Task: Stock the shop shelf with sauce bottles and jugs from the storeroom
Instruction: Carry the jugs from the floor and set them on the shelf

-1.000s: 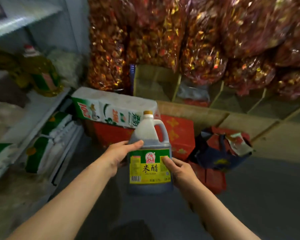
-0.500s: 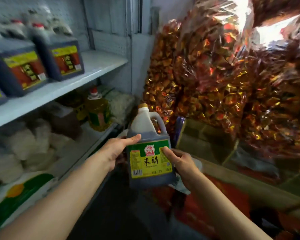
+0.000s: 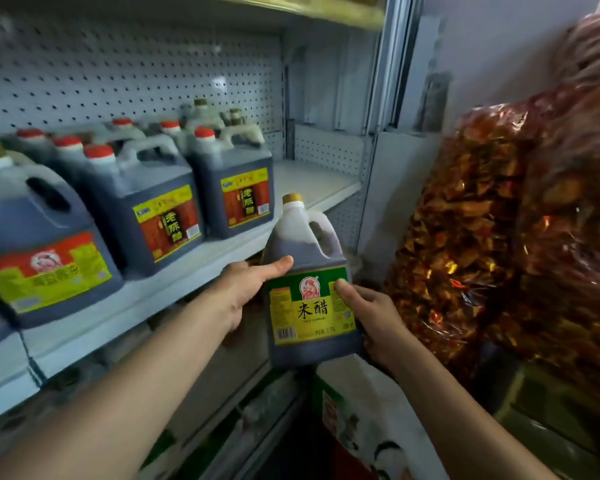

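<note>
jug vs hands: you've got the vinegar jug (image 3: 310, 292) sandwiched between both hands, held up in the air just in front of the shelf (image 3: 201, 251) edge, not resting on anything

left hand: your left hand (image 3: 248, 285) grips the jug's left side up near the shoulder, thumb laid across the front just above the label, the other fingers gone round the back where you can't see them

right hand: your right hand (image 3: 373, 317) holds the right side lower down, thumb pressed on the label's right edge, fingers wrapped behind and under the corner

jug position: upright, tipped a bit to the left, below and right of the red-capped jugs (image 3: 187, 188) lined up on the shelf, and near the bare patch of shelf at the right end

jug looks: clear plastic, dark brown liquid filling it up to the neck, gold-ish cap, moulded handle on the right, green and yellow label with a red round logo, big black characters and a barcode bottom left

other stuff: crinkly red and gold snack bags (image 3: 499, 237) stacked to your right, pegboard back panel (image 3: 118, 71) behind the shelf jugs
</note>
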Demonstrator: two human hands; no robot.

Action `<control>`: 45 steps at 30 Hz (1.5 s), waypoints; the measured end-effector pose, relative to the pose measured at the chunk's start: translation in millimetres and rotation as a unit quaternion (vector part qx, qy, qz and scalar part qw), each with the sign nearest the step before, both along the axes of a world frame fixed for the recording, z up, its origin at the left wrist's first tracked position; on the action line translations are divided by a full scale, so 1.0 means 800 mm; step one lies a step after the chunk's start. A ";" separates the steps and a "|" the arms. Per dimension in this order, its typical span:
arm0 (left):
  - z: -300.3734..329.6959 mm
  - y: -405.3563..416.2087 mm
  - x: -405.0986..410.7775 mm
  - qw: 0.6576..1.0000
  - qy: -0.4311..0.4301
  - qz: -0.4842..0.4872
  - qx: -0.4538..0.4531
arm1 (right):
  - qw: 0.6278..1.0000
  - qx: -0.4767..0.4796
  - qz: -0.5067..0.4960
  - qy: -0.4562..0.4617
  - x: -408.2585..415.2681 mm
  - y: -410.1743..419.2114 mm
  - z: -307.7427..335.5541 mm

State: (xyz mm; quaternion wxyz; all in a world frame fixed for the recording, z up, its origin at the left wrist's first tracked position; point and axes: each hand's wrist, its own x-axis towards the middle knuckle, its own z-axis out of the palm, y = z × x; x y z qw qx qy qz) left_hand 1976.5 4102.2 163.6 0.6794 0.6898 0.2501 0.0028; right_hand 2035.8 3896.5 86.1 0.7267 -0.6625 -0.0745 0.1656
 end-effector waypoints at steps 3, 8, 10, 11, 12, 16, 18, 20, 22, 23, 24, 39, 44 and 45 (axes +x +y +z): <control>0.022 0.042 0.047 0.999 -0.043 -0.018 0.015 | 0.999 0.019 -0.019 -0.031 0.048 0.039 0.023; 0.060 0.069 0.122 0.990 -0.122 -0.062 0.034 | 0.995 0.044 -0.028 -0.089 0.123 0.072 0.054; 0.070 0.072 0.149 0.987 -0.143 -0.070 0.036 | 0.993 0.050 -0.025 -0.108 0.155 0.073 0.059; 0.075 0.072 0.160 0.985 -0.152 -0.068 0.041 | 0.991 0.055 -0.024 -0.117 0.171 0.073 0.062; 0.079 0.072 0.172 0.984 -0.160 -0.066 0.041 | 0.990 0.059 -0.021 -0.126 0.187 0.073 0.066; 0.090 0.068 0.224 0.977 -0.192 -0.050 0.076 | 0.986 0.063 0.001 -0.156 0.253 0.077 0.080; 0.095 0.067 0.256 0.971 -0.201 -0.034 0.121 | 0.985 0.067 0.010 -0.158 0.287 0.080 0.088; 0.098 0.066 0.290 0.969 -0.199 -0.018 0.143 | 0.984 0.068 0.022 -0.165 0.324 0.084 0.092; 0.095 0.065 0.325 0.968 -0.195 0.000 0.155 | 0.983 0.065 0.035 -0.169 0.360 0.087 0.093; 0.092 0.065 0.342 0.968 -0.193 0.011 0.161 | 0.982 0.067 0.043 -0.169 0.378 0.090 0.093; 0.089 0.063 0.359 0.967 -0.194 0.024 0.166 | 0.982 0.070 0.050 -0.166 0.397 0.091 0.093; 0.025 0.074 0.493 0.926 -0.168 0.224 0.255 | 0.973 0.083 0.174 -0.126 0.590 0.178 0.030; 0.011 0.089 0.512 0.889 -0.190 0.314 0.274 | 0.962 0.092 0.209 -0.146 0.606 0.223 0.033; 0.009 0.091 0.515 0.882 -0.191 0.332 0.274 | 0.961 0.090 0.216 -0.146 0.608 0.231 0.033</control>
